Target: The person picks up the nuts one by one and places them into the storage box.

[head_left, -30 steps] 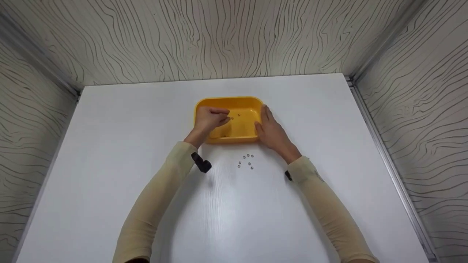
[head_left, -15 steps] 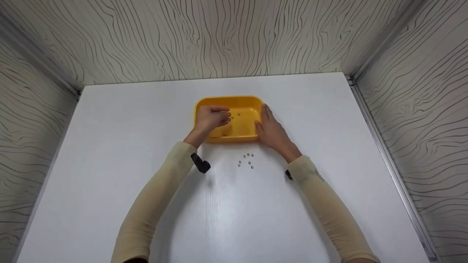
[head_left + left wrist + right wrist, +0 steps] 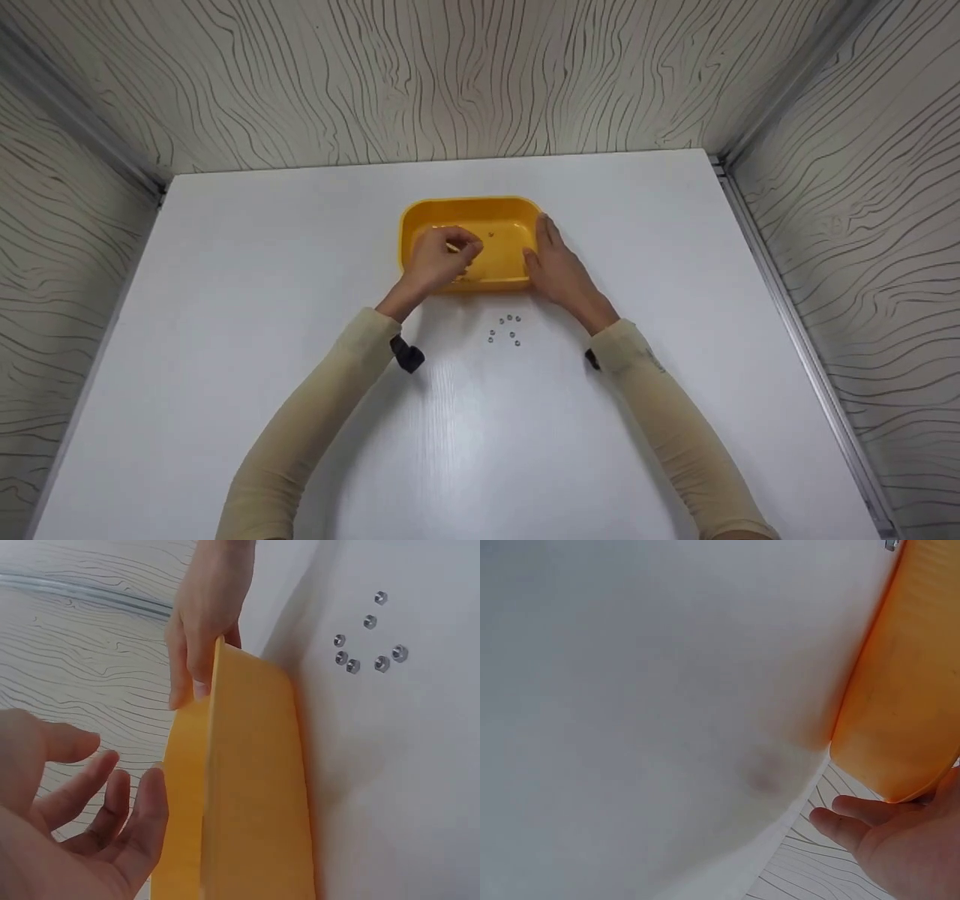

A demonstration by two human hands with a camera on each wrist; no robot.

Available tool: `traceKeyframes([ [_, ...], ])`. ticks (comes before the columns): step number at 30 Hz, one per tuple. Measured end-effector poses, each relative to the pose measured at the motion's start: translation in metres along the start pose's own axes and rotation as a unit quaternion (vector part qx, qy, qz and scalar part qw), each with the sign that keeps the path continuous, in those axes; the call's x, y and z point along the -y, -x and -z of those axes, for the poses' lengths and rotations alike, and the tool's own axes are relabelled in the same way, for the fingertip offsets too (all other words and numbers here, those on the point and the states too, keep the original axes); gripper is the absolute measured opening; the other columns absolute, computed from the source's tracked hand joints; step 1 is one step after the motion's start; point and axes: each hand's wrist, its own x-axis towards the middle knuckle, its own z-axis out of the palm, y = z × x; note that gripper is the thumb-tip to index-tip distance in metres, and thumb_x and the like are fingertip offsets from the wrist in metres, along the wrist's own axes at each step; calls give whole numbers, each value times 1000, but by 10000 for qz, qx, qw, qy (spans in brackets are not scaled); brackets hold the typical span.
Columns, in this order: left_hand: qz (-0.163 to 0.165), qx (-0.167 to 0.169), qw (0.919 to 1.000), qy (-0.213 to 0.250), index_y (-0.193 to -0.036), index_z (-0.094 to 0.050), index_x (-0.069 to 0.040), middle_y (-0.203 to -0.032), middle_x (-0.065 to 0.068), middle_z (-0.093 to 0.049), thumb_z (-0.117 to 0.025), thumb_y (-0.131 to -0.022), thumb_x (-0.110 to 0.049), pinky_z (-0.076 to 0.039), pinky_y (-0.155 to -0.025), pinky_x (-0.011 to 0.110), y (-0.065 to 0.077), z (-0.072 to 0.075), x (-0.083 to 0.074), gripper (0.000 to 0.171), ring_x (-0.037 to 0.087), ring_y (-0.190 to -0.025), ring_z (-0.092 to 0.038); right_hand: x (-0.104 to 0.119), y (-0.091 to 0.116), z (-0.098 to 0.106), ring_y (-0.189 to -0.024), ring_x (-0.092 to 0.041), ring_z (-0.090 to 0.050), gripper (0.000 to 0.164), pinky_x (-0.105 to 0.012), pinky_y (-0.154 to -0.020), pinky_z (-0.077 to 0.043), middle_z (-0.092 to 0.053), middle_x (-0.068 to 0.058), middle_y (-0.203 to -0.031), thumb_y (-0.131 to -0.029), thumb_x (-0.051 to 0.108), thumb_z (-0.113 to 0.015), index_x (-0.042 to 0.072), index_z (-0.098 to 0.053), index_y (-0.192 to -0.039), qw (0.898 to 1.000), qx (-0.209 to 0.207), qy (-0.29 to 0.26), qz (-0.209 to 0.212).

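Note:
A shallow yellow plastic tray (image 3: 487,286) stands on the white table. My left hand (image 3: 435,259) is over its inside, thumb and forefinger tips close together. In the left wrist view the fingers of my left hand (image 3: 60,862) are bent, and I see no object between them; a small one could be hidden. My right hand (image 3: 561,274) grips the tray's right end, thumb inside the rim and fingers along the outside. One tiny nut (image 3: 491,235) lies on the tray floor. Several small metal hex nuts (image 3: 381,664) lie loose on the table in front of the tray.
The white table (image 3: 637,210) is bounded by wood-grain patterned panels (image 3: 450,82) at the back and sides. Metal rails (image 3: 795,330) run along the side edges. A black wrist camera (image 3: 409,354) hangs under the left sleeve.
My left hand has moved slightly right and toward me inside the tray, its thumb and forefinger tips coming together. A nut seen beside them earlier is now out of sight. My right hand stays put.

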Motion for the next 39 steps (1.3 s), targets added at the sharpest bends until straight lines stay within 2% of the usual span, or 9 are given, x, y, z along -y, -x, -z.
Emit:
traceKeyframes([
  [4,-482,146,9978,-421,-108,-77,-11,-108,5,-75,-70,-101,-25,-64,-85,30,9,-5,1,17,20,-92,-69,0,0,-1,-163,-32,-25,77,-48,-134,-25,0,-12,-180,-113,39,-37,11,7,-169,10000,44,-8,-86],
  [10,-1175,321,9892,-817,-109,-77,-6,-106,8,-77,-70,-101,-17,-63,-97,40,21,-11,1,15,22,-97,-71,1,1,-1,-162,-31,-30,77,-48,-134,-26,0,-12,-180,-113,38,-39,12,7,-169,9999,38,-5,-105],
  [14,-1486,512,9819,-1059,-111,-78,-5,-108,9,-78,-70,-101,-15,-64,-95,43,30,-14,-1,16,21,-96,-71,1,1,-1,-165,-31,-19,77,-48,-135,-22,2,-12,-179,-113,37,-40,9,6,-169,10000,-10,51,-33],
  [16,-1627,668,9762,-1265,-113,-79,-6,-109,8,-79,-70,-101,-15,-65,-92,39,35,-16,-1,17,19,-95,-71,0,1,0,-166,-31,-14,77,-49,-135,-21,3,-14,-179,-113,35,-40,6,4,-168,9999,-51,122,75],
  [20,-1811,934,9645,-1678,-114,-79,-8,-104,4,-79,-68,-102,-14,-65,-86,32,44,-21,4,18,15,-89,-71,-1,1,1,-166,-32,-14,76,-48,-135,-22,4,-16,-179,-113,34,-41,3,2,-168,9995,-114,222,217],
  [23,-1973,1023,9555,-1940,-112,-80,-7,-101,3,-80,-67,-102,-12,-64,-84,31,48,-25,11,17,14,-89,-72,-1,1,1,-165,-31,-15,76,-48,-135,-22,4,-15,-179,-113,36,-40,4,2,-168,9994,-103,270,211],
  [29,-2376,896,9319,-2591,-116,-78,-4,-111,7,-79,-70,-99,-11,-63,-94,38,56,-34,23,20,22,-103,-74,0,0,1,-165,-31,-15,76,-47,-136,-21,4,-14,-179,-113,38,-38,5,3,-168,9996,-72,236,100],
  [33,-2558,898,9124,-3066,-119,-77,-4,-113,9,-78,-69,-99,-11,-63,-93,39,64,-40,31,23,24,-104,-75,0,0,1,-166,-31,-14,76,-47,-136,-20,4,-14,-179,-113,38,-38,5,3,-168,9998,-69,193,88],
  [39,-2987,887,8745,-3717,-115,-78,-6,-120,11,-76,-64,-100,-7,-66,-88,39,75,-54,47,20,27,-108,-74,0,-1,1,-166,-31,-14,76,-47,-136,-20,4,-14,-179,-113,38,-38,6,3,-168,9999,-48,125,63],
])
